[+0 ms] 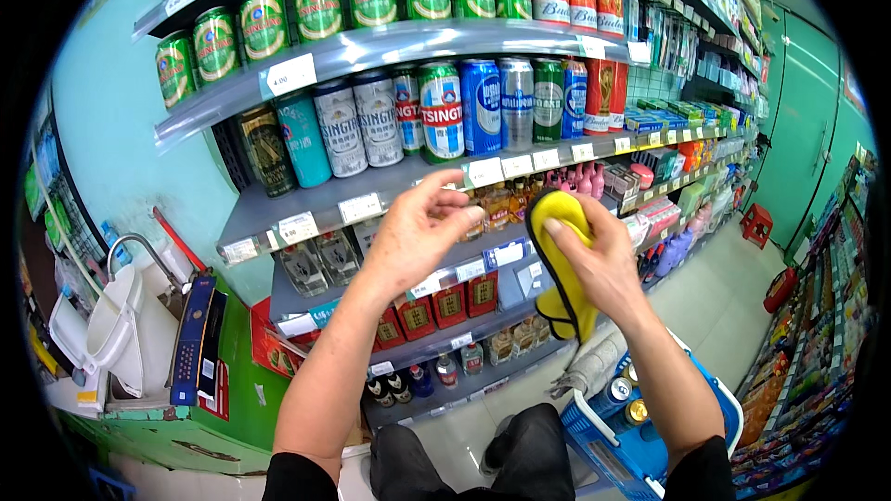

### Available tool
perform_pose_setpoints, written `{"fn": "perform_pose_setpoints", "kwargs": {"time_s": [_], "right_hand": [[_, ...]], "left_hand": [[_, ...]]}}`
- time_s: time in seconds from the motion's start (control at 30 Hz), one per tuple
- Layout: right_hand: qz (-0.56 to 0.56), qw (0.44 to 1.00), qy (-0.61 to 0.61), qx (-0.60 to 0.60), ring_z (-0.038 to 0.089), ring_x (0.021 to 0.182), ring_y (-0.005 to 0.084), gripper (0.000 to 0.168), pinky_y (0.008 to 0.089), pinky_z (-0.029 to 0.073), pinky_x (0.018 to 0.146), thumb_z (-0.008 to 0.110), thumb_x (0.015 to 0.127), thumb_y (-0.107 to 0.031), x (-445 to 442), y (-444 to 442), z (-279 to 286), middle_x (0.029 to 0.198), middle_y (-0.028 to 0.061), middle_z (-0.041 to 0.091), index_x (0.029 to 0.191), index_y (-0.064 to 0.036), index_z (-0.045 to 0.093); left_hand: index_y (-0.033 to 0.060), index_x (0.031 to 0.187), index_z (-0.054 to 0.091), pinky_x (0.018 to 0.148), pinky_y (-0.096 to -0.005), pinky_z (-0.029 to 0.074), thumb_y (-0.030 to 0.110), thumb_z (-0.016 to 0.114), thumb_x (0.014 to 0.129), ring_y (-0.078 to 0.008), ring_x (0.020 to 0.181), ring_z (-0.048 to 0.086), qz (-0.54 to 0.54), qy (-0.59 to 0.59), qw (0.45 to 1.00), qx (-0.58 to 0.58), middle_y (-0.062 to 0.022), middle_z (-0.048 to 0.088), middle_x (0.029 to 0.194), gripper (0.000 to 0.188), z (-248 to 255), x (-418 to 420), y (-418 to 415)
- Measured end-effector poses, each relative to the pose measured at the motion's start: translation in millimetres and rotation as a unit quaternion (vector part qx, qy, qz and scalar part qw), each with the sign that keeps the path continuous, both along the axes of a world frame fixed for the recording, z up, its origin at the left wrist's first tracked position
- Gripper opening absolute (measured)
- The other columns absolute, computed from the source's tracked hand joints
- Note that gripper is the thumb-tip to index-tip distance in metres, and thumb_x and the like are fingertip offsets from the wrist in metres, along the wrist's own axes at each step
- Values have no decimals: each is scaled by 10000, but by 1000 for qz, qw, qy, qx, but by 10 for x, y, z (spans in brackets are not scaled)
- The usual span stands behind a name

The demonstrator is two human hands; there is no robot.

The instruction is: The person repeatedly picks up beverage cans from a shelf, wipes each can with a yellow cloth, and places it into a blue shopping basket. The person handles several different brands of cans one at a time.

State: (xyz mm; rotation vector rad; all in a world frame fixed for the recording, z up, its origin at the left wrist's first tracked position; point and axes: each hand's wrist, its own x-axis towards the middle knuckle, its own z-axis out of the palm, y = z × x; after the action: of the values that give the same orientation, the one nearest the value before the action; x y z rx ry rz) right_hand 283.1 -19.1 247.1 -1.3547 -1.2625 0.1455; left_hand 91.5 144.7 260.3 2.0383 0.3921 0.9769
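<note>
My left hand (428,226) is raised in front of the shelf edge, its fingers apart and nothing in it. My right hand (592,247) grips a folded yellow cloth (565,212) with dark edging, part of which hangs down below the fingers. Behind the hands, a shelf holds a row of beer cans, among them a Tsingtao can (441,113), a blue can (481,108) and a red Budweiser can (598,99). A blue plastic basket (605,456) with several cans stands low at the right, and a grey cloth (590,366) lies at its side.
Green Tsingtao cans (318,5) line the shelf above. Glass bottles and red boxes (449,303) fill lower shelves. At the left, a white bucket (132,323) stands by a curved faucet (145,240) on a green counter (230,390). A red stool (757,224) stands far down the aisle.
</note>
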Motion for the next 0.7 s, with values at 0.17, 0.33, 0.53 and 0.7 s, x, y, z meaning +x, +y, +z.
{"fn": "perform_pose_setpoints", "kwargs": {"time_s": [0.17, 0.33, 0.53, 0.7], "right_hand": [[-5, 998, 6, 58, 666, 895, 159, 378, 320, 534, 817, 689, 971, -266, -34, 723, 279, 1009, 102, 732, 1229, 9, 663], [20, 996, 52, 66, 662, 834, 165, 321, 332, 528, 760, 685, 965, -270, -23, 1378, 444, 934, 99, 722, 1134, 3, 685], [-12, 999, 11, 31, 726, 926, 277, 374, 390, 558, 835, 684, 952, -294, -19, 1796, 416, 993, 178, 745, 1178, 5, 689], [-21, 999, -27, -12, 726, 973, 352, 393, 431, 554, 870, 668, 941, -298, 96, 1950, 336, 1006, 226, 743, 1173, 18, 690]], "left_hand": [[-1, 1415, 540, 897, -313, 538, 300, 714, 985, -143, 1017, 652, 78, -28, 997, -4, -110, 709, 1153, 552, 301, -85, 461], [-23, 1434, 520, 939, -329, 512, 359, 723, 967, -185, 1059, 660, 132, -17, 991, 3, -154, 717, 1170, 636, 445, 108, 941], [-63, 1433, 510, 908, -337, 521, 347, 733, 934, -210, 1040, 673, 163, 6, 986, 31, -184, 721, 1158, 683, 491, 439, 1315], [-49, 1326, 587, 895, -314, 514, 269, 699, 948, -192, 1022, 673, 105, -5, 994, 5, -161, 728, 1132, 506, 414, 640, 1514]]}}
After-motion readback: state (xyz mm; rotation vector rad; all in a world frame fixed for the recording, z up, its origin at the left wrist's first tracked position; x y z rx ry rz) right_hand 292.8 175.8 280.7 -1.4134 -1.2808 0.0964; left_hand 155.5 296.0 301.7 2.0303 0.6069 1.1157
